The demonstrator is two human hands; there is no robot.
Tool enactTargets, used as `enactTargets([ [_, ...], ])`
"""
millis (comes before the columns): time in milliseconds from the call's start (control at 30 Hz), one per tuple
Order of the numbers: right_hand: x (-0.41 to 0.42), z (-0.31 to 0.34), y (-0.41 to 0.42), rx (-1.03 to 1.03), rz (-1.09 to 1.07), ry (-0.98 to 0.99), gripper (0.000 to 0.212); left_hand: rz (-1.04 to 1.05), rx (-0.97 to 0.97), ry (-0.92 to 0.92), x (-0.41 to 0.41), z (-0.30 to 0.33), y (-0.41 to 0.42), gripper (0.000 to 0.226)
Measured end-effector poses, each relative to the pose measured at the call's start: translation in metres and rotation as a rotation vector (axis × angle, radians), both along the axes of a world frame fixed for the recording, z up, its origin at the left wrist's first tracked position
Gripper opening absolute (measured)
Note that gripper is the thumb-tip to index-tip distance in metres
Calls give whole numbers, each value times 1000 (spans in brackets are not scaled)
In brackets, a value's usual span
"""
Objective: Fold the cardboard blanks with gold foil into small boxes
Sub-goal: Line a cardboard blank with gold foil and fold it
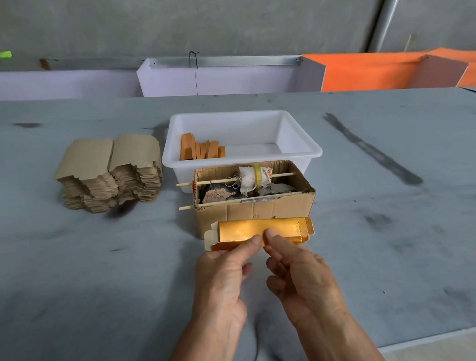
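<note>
A gold-foil cardboard blank (pixel 261 230) is held flat and lengthwise in front of the brown carton, partly folded, with its plain tab showing at the left end. My left hand (pixel 222 275) pinches its lower edge near the middle. Just to the right, my right hand (pixel 299 276) pinches the same edge, thumb on the foil. A tall pile of unfolded brown blanks (pixel 109 173) lies at the left of the table. Several folded orange-gold boxes (pixel 202 150) stand in the white plastic tub (pixel 301 146).
An open brown carton (pixel 260 209) with two wooden sticks across it, a cloth-wrapped roll and tape sits directly behind the blank. The grey table (pixel 386 241) carries dark smudges. White and orange panels (pixel 363 71) stand along the far edge.
</note>
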State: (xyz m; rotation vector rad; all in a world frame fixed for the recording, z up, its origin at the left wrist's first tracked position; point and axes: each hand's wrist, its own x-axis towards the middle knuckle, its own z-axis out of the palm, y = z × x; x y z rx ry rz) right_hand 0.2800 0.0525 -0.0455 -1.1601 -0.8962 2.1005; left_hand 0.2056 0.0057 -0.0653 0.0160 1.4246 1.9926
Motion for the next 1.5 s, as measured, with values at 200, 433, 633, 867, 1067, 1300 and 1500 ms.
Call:
enactTargets([
  [200, 0, -4, 5, -3, -58, 24, 18, 11, -30, 17, 1, -2, -2, 16],
  [433, 2, -9, 8, -22, -77, 15, 19, 117, -15, -15, -8, -3, -2, 15],
  [633, 0, -7, 11, -79, -35, 27, 15, 107, -13, 18, -10, -4, 1, 23],
  [867, -2, -11, 17, -62, -91, -1, 20, 79, -42, -3, -10, -3, 1, 14],
  [1067, 7, -11, 26, -34, -58, -40, 11, 118, -54, 15, -16, 0, 0, 17],
  [1300, 4, -7, 29, 20, -66, -74, 16, 99, -83, -1, -22, 1, -1, 13],
  [1500, 11, 1, 37, 130, -73, -89, 16, 83, -50, -8, -35, 7, -8, 9],
])
